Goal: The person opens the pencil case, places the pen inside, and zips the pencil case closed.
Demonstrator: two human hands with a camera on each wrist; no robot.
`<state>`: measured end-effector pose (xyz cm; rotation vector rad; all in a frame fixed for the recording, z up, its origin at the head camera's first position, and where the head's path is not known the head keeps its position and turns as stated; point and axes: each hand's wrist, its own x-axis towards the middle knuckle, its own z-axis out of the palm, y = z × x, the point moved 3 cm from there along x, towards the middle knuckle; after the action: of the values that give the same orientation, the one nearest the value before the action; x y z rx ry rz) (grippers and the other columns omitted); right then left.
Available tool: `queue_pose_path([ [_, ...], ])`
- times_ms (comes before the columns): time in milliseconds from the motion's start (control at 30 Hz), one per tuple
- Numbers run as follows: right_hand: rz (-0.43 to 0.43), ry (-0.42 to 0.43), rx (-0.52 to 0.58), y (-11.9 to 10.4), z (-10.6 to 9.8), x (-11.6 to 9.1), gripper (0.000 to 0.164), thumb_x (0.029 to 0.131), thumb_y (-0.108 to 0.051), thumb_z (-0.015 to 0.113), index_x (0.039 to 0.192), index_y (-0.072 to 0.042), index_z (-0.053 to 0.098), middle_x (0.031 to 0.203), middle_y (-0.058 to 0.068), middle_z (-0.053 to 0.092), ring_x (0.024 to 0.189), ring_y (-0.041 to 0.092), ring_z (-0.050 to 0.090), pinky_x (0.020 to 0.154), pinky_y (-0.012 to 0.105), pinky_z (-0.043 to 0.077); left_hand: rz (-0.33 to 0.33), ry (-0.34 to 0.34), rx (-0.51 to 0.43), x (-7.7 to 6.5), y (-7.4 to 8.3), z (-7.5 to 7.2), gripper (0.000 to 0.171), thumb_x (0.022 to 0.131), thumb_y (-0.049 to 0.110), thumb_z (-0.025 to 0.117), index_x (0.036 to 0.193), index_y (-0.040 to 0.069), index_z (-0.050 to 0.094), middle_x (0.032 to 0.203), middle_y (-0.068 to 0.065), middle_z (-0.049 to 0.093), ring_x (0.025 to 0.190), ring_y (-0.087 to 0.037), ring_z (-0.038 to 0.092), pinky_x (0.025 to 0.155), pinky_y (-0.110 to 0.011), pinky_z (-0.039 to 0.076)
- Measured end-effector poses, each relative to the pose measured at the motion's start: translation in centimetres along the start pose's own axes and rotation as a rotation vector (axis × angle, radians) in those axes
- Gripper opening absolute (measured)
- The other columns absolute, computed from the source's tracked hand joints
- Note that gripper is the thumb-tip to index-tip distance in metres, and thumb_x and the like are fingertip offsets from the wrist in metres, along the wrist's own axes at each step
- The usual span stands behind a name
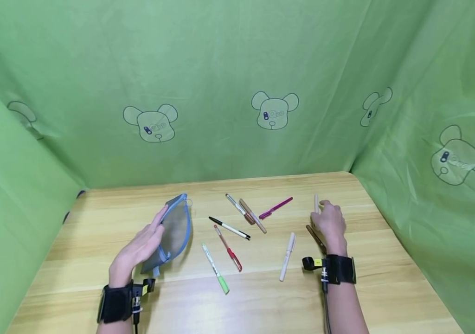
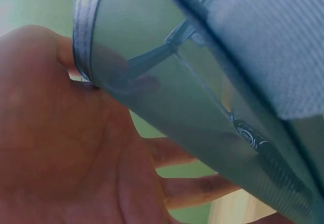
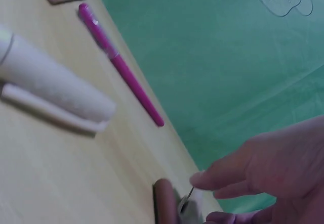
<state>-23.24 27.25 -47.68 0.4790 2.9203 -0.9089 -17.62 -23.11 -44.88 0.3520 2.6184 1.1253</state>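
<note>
A see-through grey pencil pouch (image 1: 177, 228) with blue zip edging stands tilted on the left of the table. My left hand (image 1: 139, 248) holds it from the left, long fingers stretched along its side. In the left wrist view the pouch (image 2: 147, 100) leans across the palm, and part of the fingers is hidden behind it. My right hand (image 1: 331, 223) pinches a pale pen (image 1: 316, 202) at the right. A brown pen (image 1: 314, 237) lies right beside that hand, partly under the wrist; the right wrist view shows this brown pen (image 3: 164, 201) alongside the pale one.
Between the hands lie a green-capped pen (image 1: 215, 269), a red pen (image 1: 228, 248), a black-and-white pen (image 1: 229, 228) and a white marker (image 1: 287, 256). Farther back are a grey-and-brown pen (image 1: 239, 208), a tan pen (image 1: 253, 215) and a magenta pen (image 1: 276, 208). Green curtains (image 1: 221, 153) border the table.
</note>
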Motion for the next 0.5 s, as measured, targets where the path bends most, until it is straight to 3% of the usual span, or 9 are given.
queue_pose_path([
  [167, 0.013, -0.02, -0.05, 0.87, 0.53, 0.65, 0.055, 0.094, -0.014, 0.053, 0.146, 0.005, 0.049, 0.13, 0.035, 0.056, 0.107, 0.049, 0.059, 0.074, 0.055, 0.053, -0.003, -0.002, -0.01, -0.15, 0.07, -0.04, 0.059, 0.111, 0.022, 0.021, 0.165, 0.007, 0.001, 0.168, -0.026, 0.003, 0.149, -0.055, 0.011, 0.119, -0.071, 0.009],
  [500, 0.008, 0.004, -0.041, 1.08, 0.22, 0.52, 0.051, 0.094, -0.012, 0.052, 0.142, 0.005, 0.054, 0.121, 0.033, 0.064, 0.098, 0.049, 0.065, 0.067, 0.051, 0.053, -0.021, -0.01, -0.031, -0.13, -0.13, -0.05, 0.059, 0.112, 0.025, 0.018, 0.165, 0.008, 0.0, 0.169, -0.024, 0.001, 0.15, -0.052, 0.01, 0.12, -0.07, 0.007],
])
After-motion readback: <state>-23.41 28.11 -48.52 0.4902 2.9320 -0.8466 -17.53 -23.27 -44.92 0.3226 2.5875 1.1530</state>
